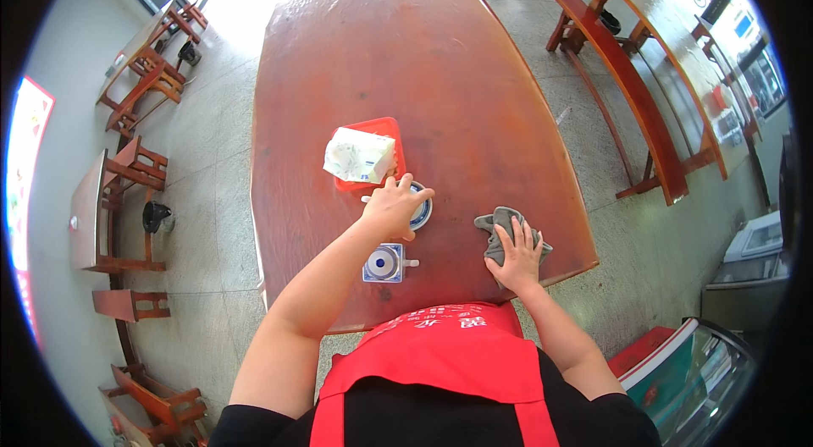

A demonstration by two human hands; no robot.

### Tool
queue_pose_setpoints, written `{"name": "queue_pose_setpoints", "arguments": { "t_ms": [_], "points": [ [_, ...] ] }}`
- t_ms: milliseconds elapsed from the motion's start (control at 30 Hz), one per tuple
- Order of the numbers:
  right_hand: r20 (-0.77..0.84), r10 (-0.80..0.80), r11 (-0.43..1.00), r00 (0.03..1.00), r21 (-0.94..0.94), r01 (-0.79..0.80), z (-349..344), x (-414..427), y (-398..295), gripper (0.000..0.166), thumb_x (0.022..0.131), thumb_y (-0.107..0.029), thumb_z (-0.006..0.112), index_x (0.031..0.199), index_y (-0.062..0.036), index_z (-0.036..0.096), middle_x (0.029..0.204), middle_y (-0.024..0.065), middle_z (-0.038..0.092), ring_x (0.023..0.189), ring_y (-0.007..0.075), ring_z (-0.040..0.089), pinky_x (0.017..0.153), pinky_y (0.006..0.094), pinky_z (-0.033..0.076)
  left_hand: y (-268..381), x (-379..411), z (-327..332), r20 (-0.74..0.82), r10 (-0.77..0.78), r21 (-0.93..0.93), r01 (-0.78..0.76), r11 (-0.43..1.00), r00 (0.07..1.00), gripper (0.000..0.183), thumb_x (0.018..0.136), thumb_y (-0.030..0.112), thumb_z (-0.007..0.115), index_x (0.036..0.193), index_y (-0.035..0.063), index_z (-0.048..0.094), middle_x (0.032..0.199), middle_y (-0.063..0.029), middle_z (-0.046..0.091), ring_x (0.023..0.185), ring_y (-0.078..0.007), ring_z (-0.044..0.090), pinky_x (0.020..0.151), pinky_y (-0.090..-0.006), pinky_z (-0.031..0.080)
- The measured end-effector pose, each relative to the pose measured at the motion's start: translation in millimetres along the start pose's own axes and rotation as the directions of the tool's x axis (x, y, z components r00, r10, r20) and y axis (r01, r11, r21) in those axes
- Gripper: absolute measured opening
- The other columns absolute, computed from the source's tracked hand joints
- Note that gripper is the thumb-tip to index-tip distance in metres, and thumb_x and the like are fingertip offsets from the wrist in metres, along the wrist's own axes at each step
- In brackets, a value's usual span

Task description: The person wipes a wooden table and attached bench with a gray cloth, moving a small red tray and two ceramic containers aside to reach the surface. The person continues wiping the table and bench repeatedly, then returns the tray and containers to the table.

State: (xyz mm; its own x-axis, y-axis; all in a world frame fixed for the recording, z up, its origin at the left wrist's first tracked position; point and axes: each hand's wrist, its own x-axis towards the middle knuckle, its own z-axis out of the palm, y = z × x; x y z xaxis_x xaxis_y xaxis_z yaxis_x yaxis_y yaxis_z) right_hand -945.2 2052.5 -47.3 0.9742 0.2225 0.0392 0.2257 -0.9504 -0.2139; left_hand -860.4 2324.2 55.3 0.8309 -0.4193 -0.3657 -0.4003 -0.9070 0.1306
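Note:
My left hand (395, 207) reaches over a round blue-and-white ceramic vessel (422, 216), fingers spread at its rim; the hand hides much of it, and whether the fingers grip it I cannot tell. Just beyond stands a red plastic basket (401, 158) with a white pack of tissues (359, 155) in it. Nearer to me is a square blue-and-white ceramic pot (383, 263), its handle pointing right. Toward the table's right edge, my right hand (519, 251) rests on a crumpled grey cloth (497, 223), fingers bent over it.
The long reddish wooden table (381, 53) stretches away from me under a glossy cover. On the right stand a wooden bench (629, 91) and another table (673, 34). Wooden tables and stools line the left wall, with a black bin (156, 216). A glass-topped display case (692, 383) is at lower right.

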Motion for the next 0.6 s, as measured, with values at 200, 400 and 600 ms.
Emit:
{"name": "queue_pose_setpoints", "arguments": {
  "t_ms": [200, 400, 600],
  "points": [
    [-0.020, -0.054, 0.999, 0.998, 0.006, 0.054, -4, 8, -2, 0.067, 0.066, -0.040, 0.065, 0.126, -0.0208, 0.043, 0.136, 0.0109, 0.033, 0.128, 0.0310, 0.025, 0.102, 0.0570, 0.015, -26, -21, 29, -0.073, -0.149, -0.122, 0.140, 0.983, 0.986, 0.081, 0.053, 0.026, 0.079, 0.125, 0.0258, 0.042, 0.123, -0.0174, 0.039, 0.110, -0.0399, 0.044, 0.081, -0.0458, 0.048],
    [-0.140, -0.207, 0.978, 0.968, 0.008, 0.211, 10, 8, 5, 0.061, 0.072, -0.034, 0.057, 0.127, -0.0113, 0.042, 0.134, 0.0174, 0.036, 0.125, 0.0362, 0.029, 0.101, 0.0567, 0.016, -24, -38, 39, -0.122, -0.223, -0.024, 0.222, 0.975, 0.967, 0.087, 0.062, 0.049, 0.073, 0.135, 0.0323, 0.030, 0.139, -0.0135, 0.027, 0.124, -0.0368, 0.032, 0.087, -0.0493, 0.043],
    [0.043, -0.284, 0.956, 0.958, 0.083, 0.280, -7, 4, -1, 0.045, 0.081, -0.024, 0.048, 0.124, -0.0099, 0.046, 0.133, 0.0136, 0.040, 0.123, 0.0339, 0.033, 0.099, 0.0532, 0.021, 17, -68, 62, -0.509, -0.390, -0.289, 0.274, 0.917, 0.768, 0.057, 0.072, 0.032, 0.066, 0.123, 0.0164, 0.046, 0.126, -0.0140, 0.041, 0.119, -0.0306, 0.039, 0.093, -0.0459, 0.035]
  ]
}}
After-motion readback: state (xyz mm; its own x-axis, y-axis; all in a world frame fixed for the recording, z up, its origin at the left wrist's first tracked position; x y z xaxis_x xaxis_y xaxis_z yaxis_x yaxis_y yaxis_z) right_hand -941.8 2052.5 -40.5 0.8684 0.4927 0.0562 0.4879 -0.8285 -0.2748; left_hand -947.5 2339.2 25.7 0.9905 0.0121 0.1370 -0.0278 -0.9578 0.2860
